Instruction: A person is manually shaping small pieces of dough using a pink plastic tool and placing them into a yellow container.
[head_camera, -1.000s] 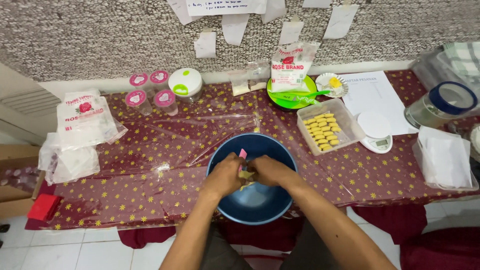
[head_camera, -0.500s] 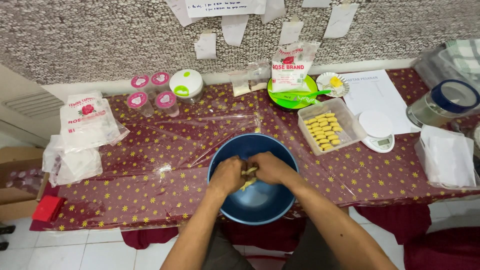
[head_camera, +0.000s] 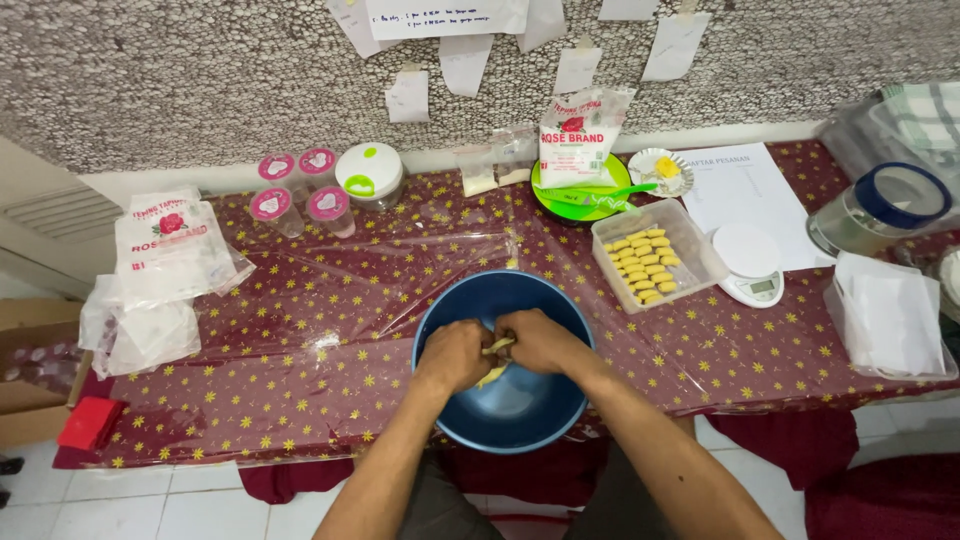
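A large blue bowl (head_camera: 470, 300) sits at the near edge of a table covered with a maroon, star-patterned cloth under clear plastic. Both hands are inside it. My left hand (head_camera: 452, 355) and my right hand (head_camera: 541, 340) are closed together on a small lump of pale yellow dough (head_camera: 497, 347), squeezing it between the fingers. More yellow dough (head_camera: 490, 377) shows just below the hands. Most of the lump is hidden by my fingers.
A clear tub of yellow dough pieces (head_camera: 650, 260) stands right of the bowl, beside a white kitchen scale (head_camera: 748, 262). Behind are a green plate with a flour bag (head_camera: 580, 135), pink-lidded cups (head_camera: 300, 190), flour bags (head_camera: 165, 245) at left, a blue-rimmed jar (head_camera: 880, 205) at right.
My hands have drawn closer together in the middle of the bowl, and the pink piece seen at the fingers a second ago is no longer visible. The camera shifted slightly.
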